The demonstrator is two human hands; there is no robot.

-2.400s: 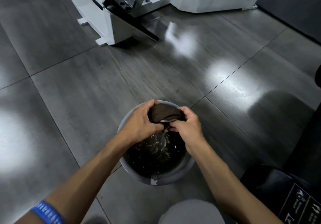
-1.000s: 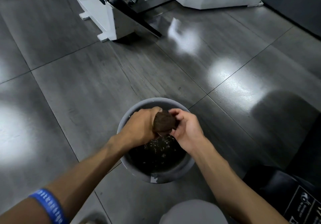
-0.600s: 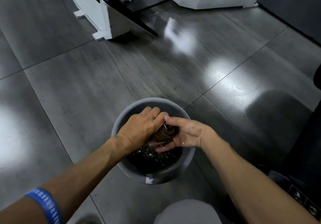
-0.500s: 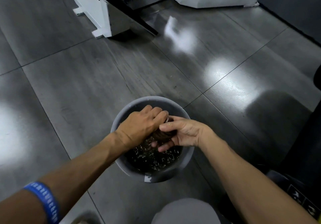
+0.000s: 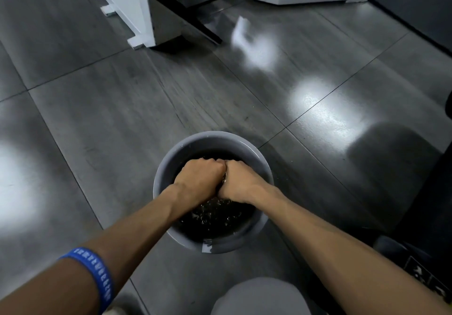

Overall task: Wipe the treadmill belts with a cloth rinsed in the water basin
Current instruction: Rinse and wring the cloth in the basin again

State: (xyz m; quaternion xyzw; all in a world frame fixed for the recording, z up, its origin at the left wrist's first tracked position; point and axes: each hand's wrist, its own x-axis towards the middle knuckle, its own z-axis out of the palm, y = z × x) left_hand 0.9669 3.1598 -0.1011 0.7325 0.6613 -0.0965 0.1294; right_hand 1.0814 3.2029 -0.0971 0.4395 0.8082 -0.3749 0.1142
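A round grey water basin (image 5: 193, 139) stands on the floor, holding dark rippling water (image 5: 215, 217). My left hand (image 5: 199, 177) and my right hand (image 5: 241, 182) are both curled into fists and pressed knuckle to knuckle low inside the basin, just above the water. The dark brown cloth is squeezed between them and is almost wholly hidden; only a wet glint shows in the gap between the fists. A blue wristband (image 5: 95, 273) is on my left forearm.
A white machine base (image 5: 146, 21) with a black bar stands on the grey tiled floor at the top. A dark machine with a label (image 5: 428, 273) lies at the lower right. My grey-clad knee (image 5: 256, 297) is at the bottom edge.
The cloth was wrung above the basin, then balled up and lowered. My right hand turned palm down, and both fists have closed round the cloth and hide it.
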